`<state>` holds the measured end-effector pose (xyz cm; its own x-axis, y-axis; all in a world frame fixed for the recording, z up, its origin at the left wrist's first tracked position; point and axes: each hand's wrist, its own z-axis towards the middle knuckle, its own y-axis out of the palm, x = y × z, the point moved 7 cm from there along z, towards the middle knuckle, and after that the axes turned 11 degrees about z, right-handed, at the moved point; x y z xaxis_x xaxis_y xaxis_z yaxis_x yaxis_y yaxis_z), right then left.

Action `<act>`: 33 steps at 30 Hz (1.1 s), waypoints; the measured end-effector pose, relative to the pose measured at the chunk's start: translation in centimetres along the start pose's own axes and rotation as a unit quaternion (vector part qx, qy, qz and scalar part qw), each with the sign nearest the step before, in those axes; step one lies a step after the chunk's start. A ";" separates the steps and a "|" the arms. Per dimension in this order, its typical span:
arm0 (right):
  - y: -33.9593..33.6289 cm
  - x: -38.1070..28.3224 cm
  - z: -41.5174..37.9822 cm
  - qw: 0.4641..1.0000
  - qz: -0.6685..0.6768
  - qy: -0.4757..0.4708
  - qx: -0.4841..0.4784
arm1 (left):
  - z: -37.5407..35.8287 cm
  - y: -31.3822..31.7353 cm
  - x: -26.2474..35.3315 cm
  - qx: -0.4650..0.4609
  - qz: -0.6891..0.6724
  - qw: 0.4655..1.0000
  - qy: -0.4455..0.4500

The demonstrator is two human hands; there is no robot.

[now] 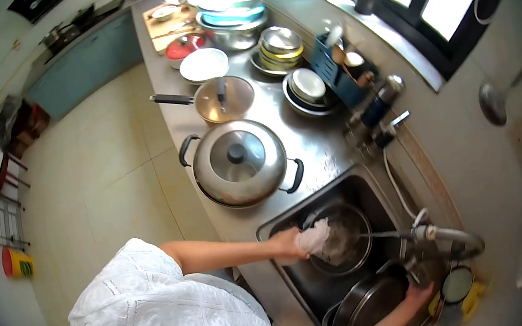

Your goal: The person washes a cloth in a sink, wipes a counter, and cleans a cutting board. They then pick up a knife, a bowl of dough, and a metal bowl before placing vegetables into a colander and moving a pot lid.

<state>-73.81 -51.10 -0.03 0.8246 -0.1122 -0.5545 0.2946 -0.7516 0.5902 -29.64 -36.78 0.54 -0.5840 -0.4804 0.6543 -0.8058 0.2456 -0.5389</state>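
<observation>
My left hand (286,246) is closed on a crumpled white cloth (314,237) above the sink. Under the cloth, a round metal pot (368,241) sits in the sink basin (302,296), with cloudy liquid inside. A curved faucet (453,233) reaches over the basin from the wall side, and a thin stream seems to run from its tip to the pot. My right hand (420,293) is at the base of the faucet, its fingers on the faucet handle (417,271); they are partly blurred. A dark pan (369,306) stands in the near part of the sink, below my right forearm.
A large lidded steel pot (239,164) stands beside the sink. Behind it are a lidded saucepan (224,100), a white bowl (204,65), stacked bowls (307,85) and a blue utensil holder (337,72). A small round dish (458,284) lies by the faucet.
</observation>
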 end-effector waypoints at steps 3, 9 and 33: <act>0.4 -0.6 1.4 0.994 -0.061 -0.067 0.060 | -0.9 -0.2 0.4 0.009 -0.020 1.000 0.003; 0.5 -1.5 3.5 0.979 -0.128 -0.130 -0.093 | -1.2 -0.3 -0.1 0.031 -0.026 0.999 0.005; 2.3 15.3 -37.4 0.687 -0.470 -0.276 -0.480 | -11.9 -3.6 5.3 -0.123 -0.091 0.914 0.377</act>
<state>-42.45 -30.26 14.76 -0.1786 -0.2997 -0.9372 0.9734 0.0852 -0.2128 -30.98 -30.22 12.29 -0.2660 0.1617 0.9503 -0.8395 0.4457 -0.3108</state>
